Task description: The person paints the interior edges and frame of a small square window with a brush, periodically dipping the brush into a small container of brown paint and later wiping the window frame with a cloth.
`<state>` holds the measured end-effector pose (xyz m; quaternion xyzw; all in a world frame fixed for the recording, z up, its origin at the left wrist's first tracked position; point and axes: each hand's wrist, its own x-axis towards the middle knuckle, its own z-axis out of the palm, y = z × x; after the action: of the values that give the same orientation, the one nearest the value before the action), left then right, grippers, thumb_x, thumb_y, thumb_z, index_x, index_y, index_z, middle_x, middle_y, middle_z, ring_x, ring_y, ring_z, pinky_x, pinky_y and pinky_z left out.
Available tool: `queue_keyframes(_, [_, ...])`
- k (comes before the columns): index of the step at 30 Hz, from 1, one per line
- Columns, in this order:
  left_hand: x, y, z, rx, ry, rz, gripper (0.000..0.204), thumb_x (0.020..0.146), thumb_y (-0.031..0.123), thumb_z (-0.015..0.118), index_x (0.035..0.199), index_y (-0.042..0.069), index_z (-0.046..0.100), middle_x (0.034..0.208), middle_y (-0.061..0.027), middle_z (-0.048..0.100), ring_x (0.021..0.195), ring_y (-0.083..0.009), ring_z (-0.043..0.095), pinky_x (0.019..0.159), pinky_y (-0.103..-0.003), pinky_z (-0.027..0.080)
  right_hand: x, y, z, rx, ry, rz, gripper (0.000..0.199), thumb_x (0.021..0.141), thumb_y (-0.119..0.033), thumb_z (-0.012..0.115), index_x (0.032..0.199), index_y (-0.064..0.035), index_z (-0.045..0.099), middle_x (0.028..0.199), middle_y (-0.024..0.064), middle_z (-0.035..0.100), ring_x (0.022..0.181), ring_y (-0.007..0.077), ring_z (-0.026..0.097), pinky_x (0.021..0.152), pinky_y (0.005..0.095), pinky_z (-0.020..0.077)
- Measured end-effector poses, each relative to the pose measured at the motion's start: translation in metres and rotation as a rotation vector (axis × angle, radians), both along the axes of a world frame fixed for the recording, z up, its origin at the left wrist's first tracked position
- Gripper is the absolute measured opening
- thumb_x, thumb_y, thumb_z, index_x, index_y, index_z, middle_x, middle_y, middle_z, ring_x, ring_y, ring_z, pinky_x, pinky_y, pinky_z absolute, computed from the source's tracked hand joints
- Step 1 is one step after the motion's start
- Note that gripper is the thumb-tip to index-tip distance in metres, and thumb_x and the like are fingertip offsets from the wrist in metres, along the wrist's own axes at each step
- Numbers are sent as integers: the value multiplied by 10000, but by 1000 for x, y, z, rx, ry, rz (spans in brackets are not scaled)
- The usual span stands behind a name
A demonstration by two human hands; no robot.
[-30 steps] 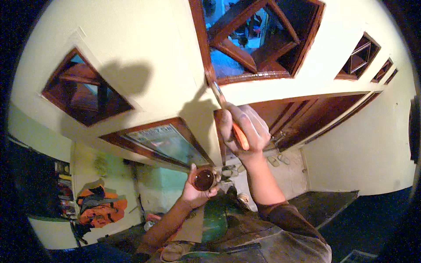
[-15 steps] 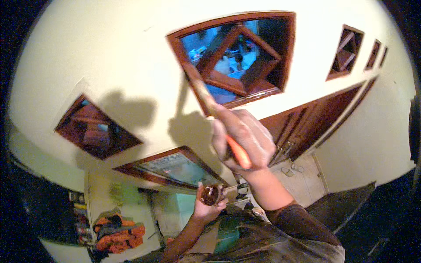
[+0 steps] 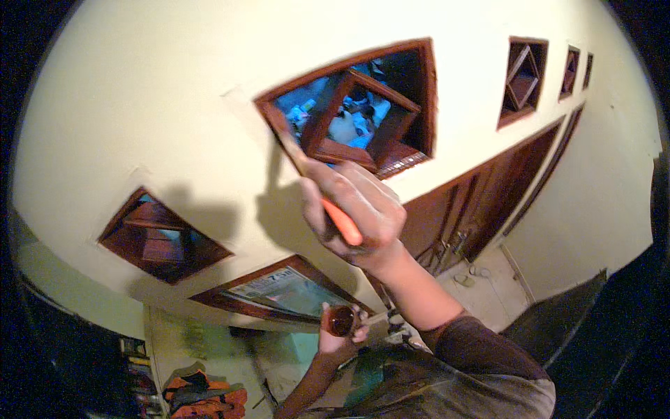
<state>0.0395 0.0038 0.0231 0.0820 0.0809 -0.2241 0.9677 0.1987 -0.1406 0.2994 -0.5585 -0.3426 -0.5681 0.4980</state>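
Note:
My right hand [image 3: 363,209] is closed around a paintbrush [image 3: 342,222] with an orange handle. The brush's bristles touch, or come very near, the left side of a brown wooden vent frame [image 3: 426,98] set in the pale wall. Inside that opening is a tilted square wooden piece [image 3: 401,99], with a bluish space showing behind it. Lower down, my left hand [image 3: 335,342] holds a small round cup of dark brown liquid [image 3: 341,320], its fingers wrapped around the sides.
Another wooden vent [image 3: 164,237] is at the left, and one more [image 3: 522,82] at the right. Below are a glass window [image 3: 286,290] in a brown frame and a wooden door [image 3: 481,192]. Orange-and-grey cloth [image 3: 204,397] lies bottom left; slippers [image 3: 463,280] rest on the floor.
The brush has slid up along the frame's left side toward its upper corner, my right hand moving with it. The view has shifted slightly; the cup stays in my left hand.

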Motion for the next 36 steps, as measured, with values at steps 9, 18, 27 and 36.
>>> queue_keyframes(9, [2, 8, -5, -27, -62, -35, 766, 987, 721, 405, 1234, 30, 624, 1111, -184, 659, 789, -295, 532, 615, -353, 433, 4, 1, 14, 6, -11, -32, 87, 849, 38, 736, 935, 42, 738, 850, 156, 759, 732, 256, 751, 675, 326, 595])
queue_keyframes(18, [-4, 7, -8, -6, -28, -11, 742, 1013, 697, 375, 1229, 38, 639, 1104, -175, 670, 772, -292, 549, 629, -354, 447, 23, -10, 26, 194, 57, -19, 96, 957, -17, 687, 989, 60, 736, 829, 119, 756, 688, 127, 705, 648, 250, 564])
queue_keyframes(27, [-8, 6, 5, 71, -8, -10, 743, 1013, 703, 353, 1173, 53, 673, 1046, -135, 666, 758, -277, 547, 608, -326, 441, 52, -57, 42, 468, 167, -33, 197, 994, -142, 701, 969, 49, 743, 725, 83, 727, 614, 96, 669, 589, 206, 516])
queue_keyframes(36, [-10, 5, -7, 19, -54, -19, 749, 1013, 702, 353, 1200, 45, 662, 1059, -150, 650, 777, -288, 556, 625, -340, 455, 52, -97, 40, 472, 124, -196, 217, 1003, -141, 679, 948, 67, 707, 689, 104, 710, 584, 121, 683, 545, 233, 548])
